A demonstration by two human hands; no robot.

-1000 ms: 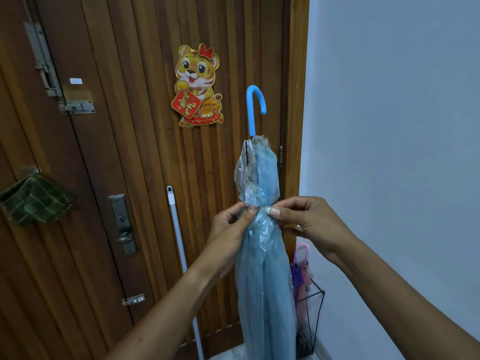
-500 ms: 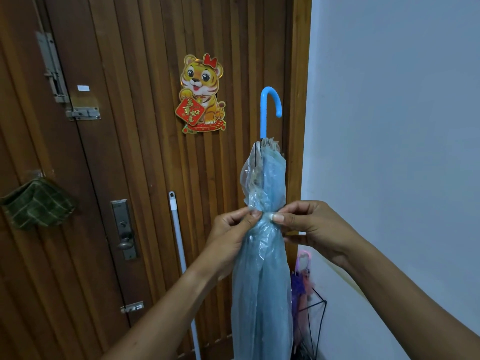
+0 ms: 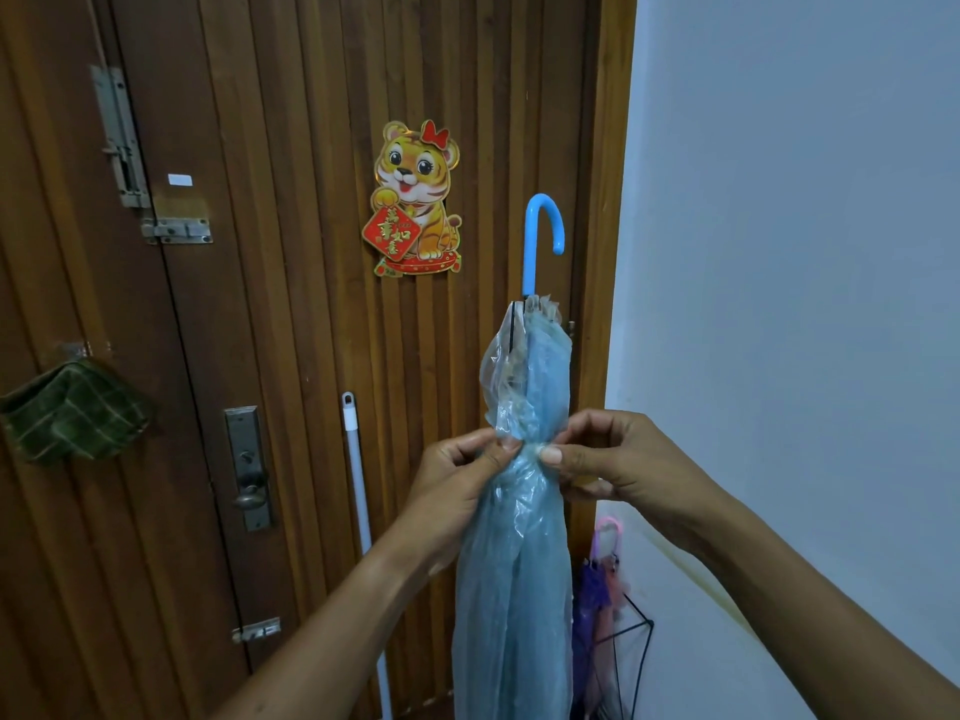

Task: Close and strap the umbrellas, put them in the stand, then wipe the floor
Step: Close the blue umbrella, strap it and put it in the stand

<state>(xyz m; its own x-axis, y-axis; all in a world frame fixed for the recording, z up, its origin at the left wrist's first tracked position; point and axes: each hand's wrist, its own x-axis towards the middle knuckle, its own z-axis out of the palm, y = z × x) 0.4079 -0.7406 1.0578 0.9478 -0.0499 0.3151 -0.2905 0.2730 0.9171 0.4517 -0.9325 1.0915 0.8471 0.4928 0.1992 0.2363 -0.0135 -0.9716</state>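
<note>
Our left hand (image 3: 457, 480) and right hand (image 3: 618, 459) meet at the waist of a folded, translucent light-blue plastic umbrella (image 3: 514, 589), one on each side of it. Both are curled tight. The left thumb and forefinger pinch the gathered plastic from the left and the right thumb and forefinger pinch it from the right, so the fingertips nearly touch across the narrowest spot. A small pale piece shows between our two thumbs; we cannot tell whether it is the strap.

We hold the umbrella upright in front of the door. Its curved bright-blue hook handle (image 3: 540, 236) is at the top, with the hook turned to the right. The canopy bunches loosely above our grip and hangs in long folds below it, and its lower end runs out of view.

Just behind the umbrella's lower part, in the corner between door and wall, stands a black wire umbrella stand (image 3: 636, 646). A closed purple-and-pink umbrella (image 3: 597, 579) with a pink handle sits in it.

To the left of our left forearm, a white pole (image 3: 358, 491) stands against the brown slatted wooden door (image 3: 291, 304). Higher on the door is a cartoon tiger sticker (image 3: 415, 200) with a red bow and a red diamond sign. Further left are a metal lock plate (image 3: 248, 467) with a knob, a metal slide bolt (image 3: 176, 231) above it, and a green checked cloth (image 3: 72, 413) hanging at the left edge. A pale wall (image 3: 779, 252) fills the right side.
</note>
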